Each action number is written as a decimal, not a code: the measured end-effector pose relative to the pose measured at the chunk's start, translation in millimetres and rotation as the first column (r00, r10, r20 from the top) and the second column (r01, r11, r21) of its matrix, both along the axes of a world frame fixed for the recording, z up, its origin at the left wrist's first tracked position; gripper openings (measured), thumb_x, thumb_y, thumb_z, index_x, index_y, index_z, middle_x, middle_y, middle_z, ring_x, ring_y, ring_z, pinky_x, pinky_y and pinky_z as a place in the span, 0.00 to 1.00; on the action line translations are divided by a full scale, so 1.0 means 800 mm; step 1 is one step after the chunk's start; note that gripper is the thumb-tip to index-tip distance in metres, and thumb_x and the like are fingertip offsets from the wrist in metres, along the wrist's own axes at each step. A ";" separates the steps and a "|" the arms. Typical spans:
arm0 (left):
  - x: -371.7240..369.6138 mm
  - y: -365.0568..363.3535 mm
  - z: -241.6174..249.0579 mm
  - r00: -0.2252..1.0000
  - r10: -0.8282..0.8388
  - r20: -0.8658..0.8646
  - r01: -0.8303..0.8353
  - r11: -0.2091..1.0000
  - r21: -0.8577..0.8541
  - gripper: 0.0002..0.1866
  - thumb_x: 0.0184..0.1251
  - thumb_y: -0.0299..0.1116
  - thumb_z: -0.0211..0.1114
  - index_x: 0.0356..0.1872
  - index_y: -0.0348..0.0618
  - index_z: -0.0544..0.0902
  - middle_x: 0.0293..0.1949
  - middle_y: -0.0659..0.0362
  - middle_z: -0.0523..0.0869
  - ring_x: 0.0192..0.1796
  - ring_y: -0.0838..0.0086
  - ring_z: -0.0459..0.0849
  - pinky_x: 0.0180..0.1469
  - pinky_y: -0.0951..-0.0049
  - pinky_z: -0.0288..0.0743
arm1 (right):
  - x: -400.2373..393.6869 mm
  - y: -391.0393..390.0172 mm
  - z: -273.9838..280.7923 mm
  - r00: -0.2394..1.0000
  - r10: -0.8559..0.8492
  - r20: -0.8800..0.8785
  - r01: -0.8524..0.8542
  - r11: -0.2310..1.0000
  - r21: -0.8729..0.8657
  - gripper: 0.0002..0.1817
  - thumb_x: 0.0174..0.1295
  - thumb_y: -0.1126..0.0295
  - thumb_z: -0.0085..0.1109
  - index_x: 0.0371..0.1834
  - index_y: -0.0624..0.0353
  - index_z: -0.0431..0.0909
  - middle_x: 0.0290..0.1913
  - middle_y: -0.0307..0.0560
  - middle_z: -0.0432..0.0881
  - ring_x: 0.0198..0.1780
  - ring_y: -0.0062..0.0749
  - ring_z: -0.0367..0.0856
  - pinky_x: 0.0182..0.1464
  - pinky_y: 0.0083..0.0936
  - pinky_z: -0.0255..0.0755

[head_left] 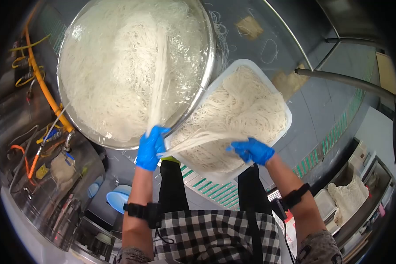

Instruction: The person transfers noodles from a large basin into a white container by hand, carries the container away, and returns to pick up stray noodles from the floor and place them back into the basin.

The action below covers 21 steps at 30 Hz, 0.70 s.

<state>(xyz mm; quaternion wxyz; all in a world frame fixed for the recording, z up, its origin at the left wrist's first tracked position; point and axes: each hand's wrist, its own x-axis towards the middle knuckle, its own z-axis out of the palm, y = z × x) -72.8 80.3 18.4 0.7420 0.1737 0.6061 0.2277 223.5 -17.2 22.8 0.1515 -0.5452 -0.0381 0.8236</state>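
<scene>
two blue-gloved hands: left hand clamped on a noodle strand rising from one steel basin, right hand closed on noodles in one white tub. grey floor, green-striped mat, steel kitchen equipment around.

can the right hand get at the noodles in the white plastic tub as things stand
Probably yes. The right hand in its blue glove is already at the near edge of the white rectangular plastic tub, gripping a strand bundle of the pale thin noodles heaped inside. The tub is open-topped and nothing covers it.
</scene>
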 end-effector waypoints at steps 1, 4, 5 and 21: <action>-0.029 -0.012 -0.012 0.997 0.058 -0.051 -0.056 0.998 0.032 0.14 0.58 0.38 0.53 0.34 0.36 0.75 0.10 0.70 0.61 0.12 0.86 0.59 0.14 0.84 0.52 | -0.003 0.020 -0.008 0.996 -0.056 -0.064 0.058 0.998 0.035 0.14 0.52 0.63 0.53 0.36 0.63 0.76 0.14 0.33 0.65 0.13 0.13 0.59 0.14 0.10 0.52; -0.099 -0.016 -0.061 0.934 0.189 -0.302 -0.151 0.978 0.143 0.10 0.58 0.34 0.53 0.33 0.37 0.75 0.15 0.67 0.65 0.17 0.84 0.65 0.18 0.83 0.59 | -0.027 0.102 -0.028 0.986 0.143 0.086 -0.161 0.949 0.272 0.11 0.48 0.73 0.48 0.35 0.63 0.73 0.18 0.37 0.70 0.16 0.17 0.65 0.16 0.11 0.57; -0.099 -0.011 -0.068 0.933 0.192 -0.305 -0.156 0.978 0.139 0.10 0.58 0.34 0.53 0.33 0.37 0.75 0.15 0.67 0.65 0.17 0.84 0.65 0.18 0.83 0.59 | -0.036 0.125 -0.050 0.983 0.139 0.118 -0.169 0.937 0.304 0.09 0.48 0.73 0.49 0.33 0.64 0.72 0.18 0.39 0.70 0.16 0.18 0.66 0.17 0.13 0.60; 0.034 -0.066 -0.051 0.411 -0.437 -0.800 0.911 0.160 0.380 0.14 0.50 0.29 0.54 0.38 0.31 0.70 0.32 0.42 0.74 0.36 0.52 0.73 0.36 0.63 0.68 | -0.173 0.149 -0.118 0.856 -0.453 -0.250 0.468 0.884 0.001 0.23 0.52 0.56 0.52 0.44 0.65 0.69 0.36 0.48 0.76 0.36 0.30 0.74 0.38 0.25 0.69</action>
